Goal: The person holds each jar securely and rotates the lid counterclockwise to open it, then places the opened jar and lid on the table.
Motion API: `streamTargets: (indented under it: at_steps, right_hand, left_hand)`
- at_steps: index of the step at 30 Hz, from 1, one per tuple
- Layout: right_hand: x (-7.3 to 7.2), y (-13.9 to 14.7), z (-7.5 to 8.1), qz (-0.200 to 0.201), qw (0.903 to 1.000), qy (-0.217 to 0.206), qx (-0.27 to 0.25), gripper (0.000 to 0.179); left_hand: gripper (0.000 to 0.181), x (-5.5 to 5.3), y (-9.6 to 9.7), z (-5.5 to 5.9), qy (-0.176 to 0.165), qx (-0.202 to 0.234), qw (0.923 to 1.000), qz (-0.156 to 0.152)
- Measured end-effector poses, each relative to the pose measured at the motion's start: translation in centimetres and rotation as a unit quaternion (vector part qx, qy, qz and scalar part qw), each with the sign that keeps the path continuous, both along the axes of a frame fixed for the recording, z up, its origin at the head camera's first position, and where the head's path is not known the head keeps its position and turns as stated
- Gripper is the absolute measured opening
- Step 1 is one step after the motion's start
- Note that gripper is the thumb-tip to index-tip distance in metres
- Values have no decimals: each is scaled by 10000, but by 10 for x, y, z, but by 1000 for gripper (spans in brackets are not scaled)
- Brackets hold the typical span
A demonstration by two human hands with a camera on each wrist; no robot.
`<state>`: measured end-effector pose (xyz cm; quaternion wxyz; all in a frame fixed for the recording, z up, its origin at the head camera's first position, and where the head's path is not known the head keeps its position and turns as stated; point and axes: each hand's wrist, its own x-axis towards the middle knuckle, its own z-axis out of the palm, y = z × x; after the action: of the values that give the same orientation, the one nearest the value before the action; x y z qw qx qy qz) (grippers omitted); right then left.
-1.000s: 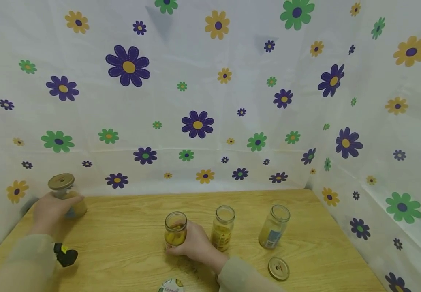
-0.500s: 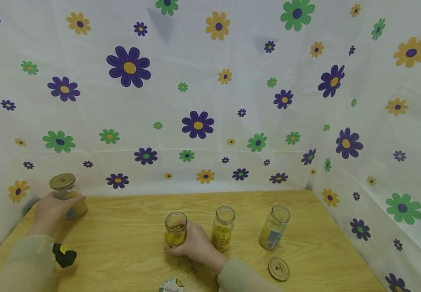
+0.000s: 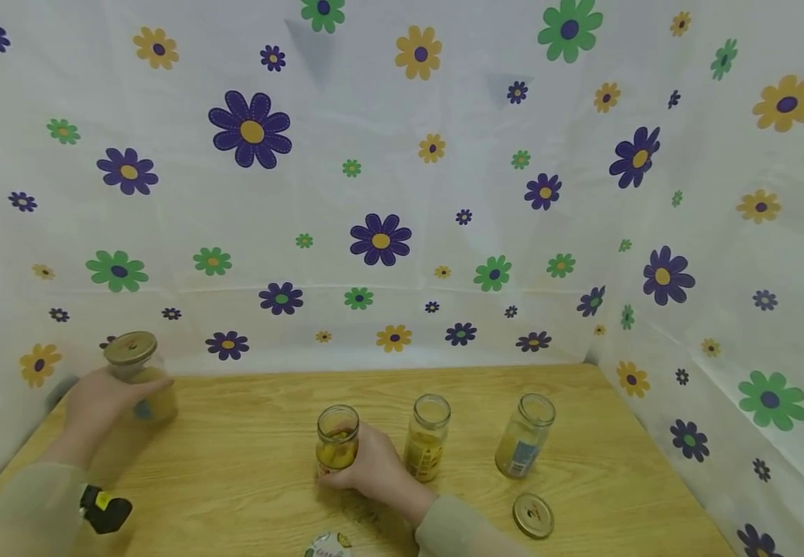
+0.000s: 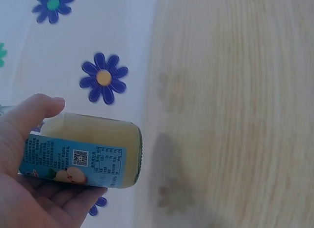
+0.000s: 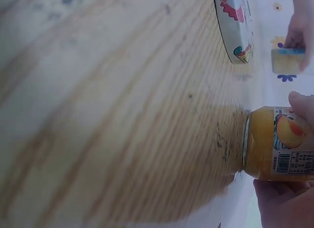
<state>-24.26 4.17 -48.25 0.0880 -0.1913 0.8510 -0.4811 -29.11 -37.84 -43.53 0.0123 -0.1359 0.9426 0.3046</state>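
Note:
At the far left, my left hand (image 3: 105, 398) grips a glass jar (image 3: 158, 391) with a gold lid. Its blue label (image 4: 73, 159) shows apples, and the contents are pale yellow. The base of that jar hangs clear of the tabletop, above a shadow. My right hand (image 3: 377, 472) is wrapped round a lidless jar (image 3: 336, 445) of yellow fruit standing on the table. A peach is printed on this jar's label (image 5: 293, 134). Close behind the right hand stands another lidless jar (image 3: 427, 449) with yellow contents. My right fingers are partly hidden in the head view.
Further right is a lidless jar (image 3: 525, 437) with a blue label, and a gold lid (image 3: 533, 516) lies in front of it. A white patterned lid (image 3: 328, 545) sits at the near edge of view. Flowered cloth (image 3: 318, 193) borders the wooden table (image 3: 234, 464) behind and at the sides.
My left hand and its gold-lidded jar have shifted slightly to the right, while the left forearm has dropped a little. The right hand keeps its hold on the jar in the same place.

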Motion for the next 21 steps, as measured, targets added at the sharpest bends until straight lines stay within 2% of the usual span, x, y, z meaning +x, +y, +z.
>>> streamTargets:
  at_steps: [4,7,11,18,21]
  right_hand:
    - [0,-1,-1,28,10000,18,26,58]
    - [1,-2,-1,5,10000,-37,44,59]
    - [2,-2,1,-70,9999,-104,69,60]
    - [-1,-1,1,-97,9998,-109,135,62]
    - [0,-1,1,-61,9998,-140,105,62]
  left_hand:
    - [105,8,11,12,276,-27,9994,-208]
    - [101,14,21,22,328,14,9989,-332]
    - [101,19,35,35,247,86,9983,-519]
    - [105,28,57,53,-63,726,9941,-803]
    - [104,32,66,60,-68,685,9936,-891]
